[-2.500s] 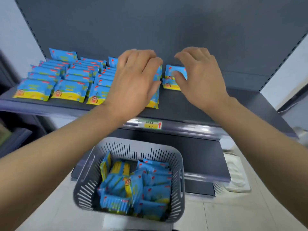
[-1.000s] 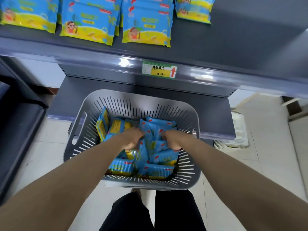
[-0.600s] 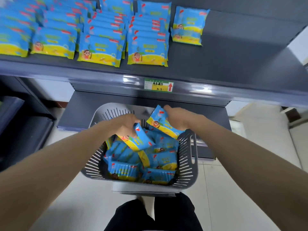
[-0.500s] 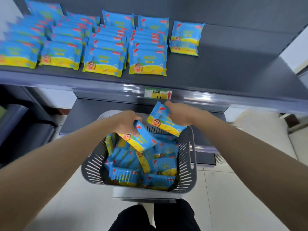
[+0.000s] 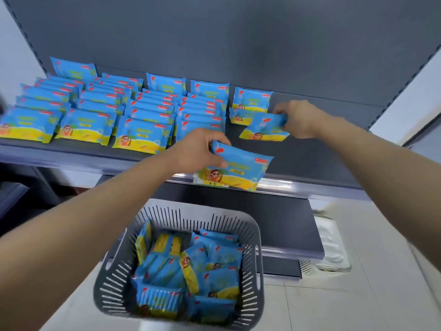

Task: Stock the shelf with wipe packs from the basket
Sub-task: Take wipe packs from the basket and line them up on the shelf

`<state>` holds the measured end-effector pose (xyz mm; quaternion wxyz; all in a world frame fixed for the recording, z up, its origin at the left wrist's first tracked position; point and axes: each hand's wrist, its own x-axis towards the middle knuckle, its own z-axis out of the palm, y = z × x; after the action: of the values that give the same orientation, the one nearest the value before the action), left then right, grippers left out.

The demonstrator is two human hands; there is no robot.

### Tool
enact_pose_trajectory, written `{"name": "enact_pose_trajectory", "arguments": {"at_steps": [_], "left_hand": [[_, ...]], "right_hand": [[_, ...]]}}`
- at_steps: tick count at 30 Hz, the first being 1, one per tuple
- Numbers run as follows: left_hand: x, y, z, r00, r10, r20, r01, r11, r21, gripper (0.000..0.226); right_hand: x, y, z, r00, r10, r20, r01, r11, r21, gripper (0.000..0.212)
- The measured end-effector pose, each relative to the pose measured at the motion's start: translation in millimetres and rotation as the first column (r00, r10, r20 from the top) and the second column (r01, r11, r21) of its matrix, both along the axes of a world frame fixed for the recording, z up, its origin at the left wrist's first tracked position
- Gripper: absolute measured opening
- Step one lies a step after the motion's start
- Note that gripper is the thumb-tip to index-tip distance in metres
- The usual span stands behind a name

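My left hand [image 5: 199,150] grips a blue-and-yellow wipe pack [image 5: 238,169] above the front lip of the dark grey shelf [image 5: 317,154]. My right hand [image 5: 299,118] holds a second wipe pack [image 5: 263,129] low over the shelf, just in front of the short rightmost row of packs [image 5: 251,100]. Several rows of the same packs [image 5: 107,111] fill the left part of the shelf. Below, the grey slotted basket [image 5: 259,247] holds several more packs [image 5: 191,271].
The shelf's right half is bare dark surface. A lower dark shelf [image 5: 281,225] sits behind the basket. A white tray-like object [image 5: 330,244] lies on the tiled floor at the right. A price label on the shelf edge is partly hidden by the left pack.
Both hands went from the shelf down into the basket, each took a wipe pack, and lifted them up to the shelf. The view tilted upward.
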<state>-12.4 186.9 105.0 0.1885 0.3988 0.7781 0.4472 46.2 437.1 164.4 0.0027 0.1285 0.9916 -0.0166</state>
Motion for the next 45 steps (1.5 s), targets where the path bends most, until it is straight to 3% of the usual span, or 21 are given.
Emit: {"name": "enact_pose_trajectory", "arguments": {"at_steps": [7, 12, 20, 23, 26, 33, 37, 45], "left_hand": [[-20, 73, 9, 0.996, 0.006, -0.086, -0.004, 1.000, 0.022, 0.026], [-41, 108, -2, 0.992, 0.085, -0.089, -0.088, 0.996, -0.026, 0.026], [-77, 140, -14, 0.980, 0.179, -0.086, -0.188, 0.976, -0.108, 0.022], [-93, 148, -16, 0.968, 0.211, -0.138, -0.230, 0.963, -0.137, 0.019], [-110, 156, -17, 0.947, 0.248, -0.206, -0.284, 0.944, -0.168, 0.020], [-140, 178, -28, 0.843, 0.198, -0.500, -0.371, 0.887, -0.275, 0.041], [-148, 191, -33, 0.788, 0.176, -0.590, -0.409, 0.866, -0.288, 0.042], [-136, 197, -34, 0.686, 0.037, -0.727, -0.455, 0.801, -0.389, 0.054]], "right_hand": [[-30, 57, -10, 1.000, 0.005, 0.012, -0.004, 0.999, -0.037, 0.036], [-62, 83, -22, 0.992, 0.034, 0.118, -0.031, 0.999, -0.029, 0.030], [-122, 105, -45, 0.995, 0.067, 0.080, -0.048, 0.975, -0.219, 0.035], [-141, 108, -50, 0.995, 0.097, 0.023, -0.090, 0.972, -0.216, 0.029], [-153, 112, -54, 0.998, 0.064, -0.005, -0.063, 0.949, -0.308, 0.023], [-155, 122, -59, 0.994, -0.032, -0.108, -0.021, 0.886, -0.463, 0.021], [-143, 118, -52, 0.986, -0.054, -0.156, -0.007, 0.930, -0.367, 0.033], [-101, 96, -34, 0.982, -0.033, -0.187, -0.009, 0.975, -0.222, 0.035]]}}
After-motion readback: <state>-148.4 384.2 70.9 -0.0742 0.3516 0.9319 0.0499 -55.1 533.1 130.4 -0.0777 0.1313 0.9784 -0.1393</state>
